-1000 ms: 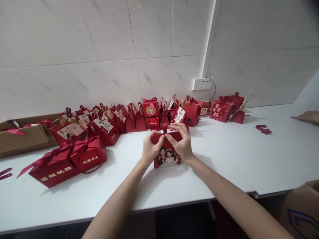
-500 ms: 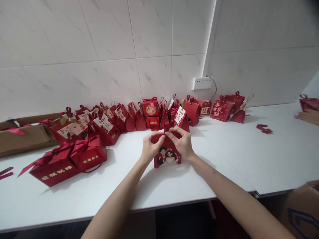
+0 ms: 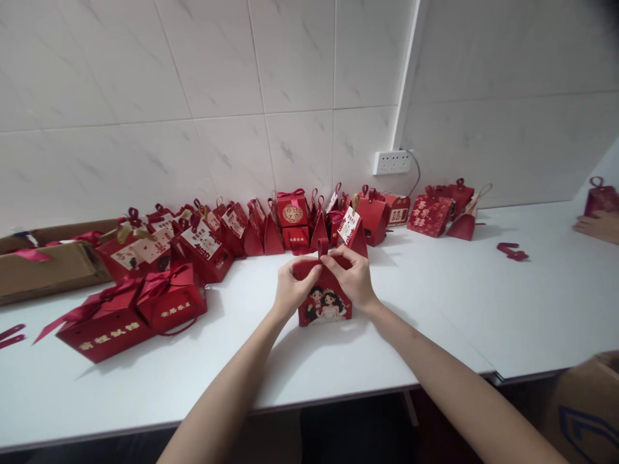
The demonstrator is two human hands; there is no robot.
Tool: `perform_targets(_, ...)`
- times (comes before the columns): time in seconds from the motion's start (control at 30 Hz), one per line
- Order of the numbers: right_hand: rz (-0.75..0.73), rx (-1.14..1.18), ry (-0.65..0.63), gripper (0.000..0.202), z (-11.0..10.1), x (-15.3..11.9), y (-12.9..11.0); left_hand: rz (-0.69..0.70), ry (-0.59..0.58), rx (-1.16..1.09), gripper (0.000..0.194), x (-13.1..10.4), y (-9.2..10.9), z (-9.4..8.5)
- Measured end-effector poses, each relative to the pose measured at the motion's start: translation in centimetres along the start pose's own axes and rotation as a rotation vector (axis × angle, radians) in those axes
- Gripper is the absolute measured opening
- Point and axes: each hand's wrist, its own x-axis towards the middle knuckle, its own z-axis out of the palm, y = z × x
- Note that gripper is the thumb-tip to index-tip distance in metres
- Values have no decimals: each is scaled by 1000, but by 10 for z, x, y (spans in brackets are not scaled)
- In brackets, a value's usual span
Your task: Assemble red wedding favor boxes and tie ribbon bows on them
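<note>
The person's left hand [image 3: 293,282] and right hand [image 3: 354,277] each keep a closed grip on the top edge of a red gift box [image 3: 325,303], pinching either side of its ribbon loop [image 3: 322,247]. It stands upright on the white tabletop [image 3: 411,361], before a row of red boxes [image 3: 274,237].

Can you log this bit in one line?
left hand: pinching red box | right hand: pinching red box | red box: on table, couple picture showing | loop: between hands
</note>
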Motion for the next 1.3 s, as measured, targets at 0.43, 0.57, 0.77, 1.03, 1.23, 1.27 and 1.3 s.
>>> perform_targets(0.43, -25, 11, -39, 12, 0, -3, -1, -71, 10, -5, 18, 0, 0, 0)
perform_targets(0.57, -53, 102, 2, 22, -3, 1, 7, -71, 15, 23, 21, 0, -1, 0)
perform_targets(0.77, 311, -351, 497, 33, -61, 51, 79, -127, 13, 2, 27, -2, -11, 2)
perform_targets(1.03, 557, -809, 192, 21, -143, 75, 164, -141, -37, -5, 22, -5, -8, 6)
perform_targets(1.23, 608, -1010, -15, 33, -144, 95, 197, -176, -77, -2, 21, -5, -10, 7)
perform_targets(1.27, 613, -1028, -38, 36, -144, 99, 200, -180, -78, 0, 21, -5, -10, 7)
perform_targets(1.3, 618, -1039, -57, 39, -144, 102, 203, -183, -79, 0, 21, -5, -10, 7)
